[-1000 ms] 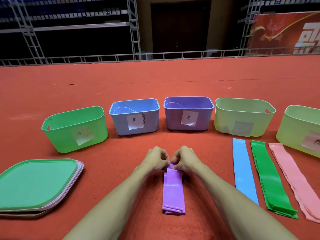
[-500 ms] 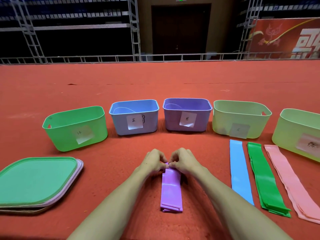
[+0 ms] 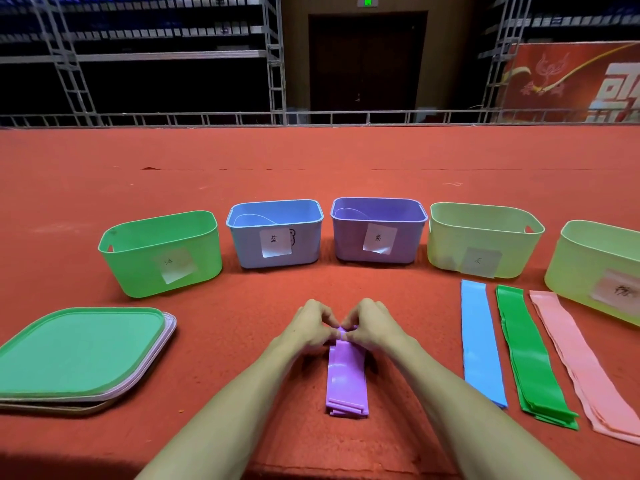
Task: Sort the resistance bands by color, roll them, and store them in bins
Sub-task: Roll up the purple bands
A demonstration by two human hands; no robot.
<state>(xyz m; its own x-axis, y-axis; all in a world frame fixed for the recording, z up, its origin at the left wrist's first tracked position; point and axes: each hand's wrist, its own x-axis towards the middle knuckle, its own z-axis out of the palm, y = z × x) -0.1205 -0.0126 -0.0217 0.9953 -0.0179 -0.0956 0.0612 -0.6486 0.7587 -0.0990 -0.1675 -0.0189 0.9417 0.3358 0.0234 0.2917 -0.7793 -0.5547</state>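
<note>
Purple flat rubber resistance bands (image 3: 347, 379) lie stacked on the red carpet (image 3: 242, 341), running lengthwise away from the person. Left hand (image 3: 309, 327) and right hand (image 3: 372, 325) meet at the far end, each grip curled tight and pinching the curled-over end (knuckles hide how far it is wound). Beyond them stands the purple plastic bin (image 3: 379, 230). The rightmost pale green bin (image 3: 595, 271) is cut off by the frame edge.

Bare forearms converging forward, left hand (image 3: 307, 328) and right hand (image 3: 373, 326) side by side, fingers curled, both pinching the far end of the purple band (image 3: 347, 375)
</note>
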